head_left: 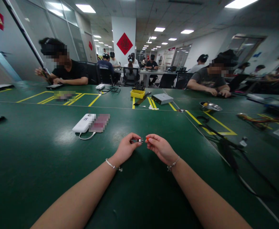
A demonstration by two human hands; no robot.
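Over the green table (120, 187), my left hand (128, 148) pinches a small dark and white part with metal prongs (140, 140) between thumb and fingers. The prongs point right, and the part is too small to name more exactly. Just across a narrow gap, my right hand (160, 147) is closed on a small orange piece (147, 139) at its fingertips. The two pieces face each other and look apart. Most of the orange piece is hidden by the fingers.
Left of my hands lies a white power bank (84, 123) with a white cable (88, 138). Beyond stand a yellow tray (137, 93) and a grey box (162, 98). A metal dish (211, 106) and black cables (227, 149) are to the right. Two people sit across the table.
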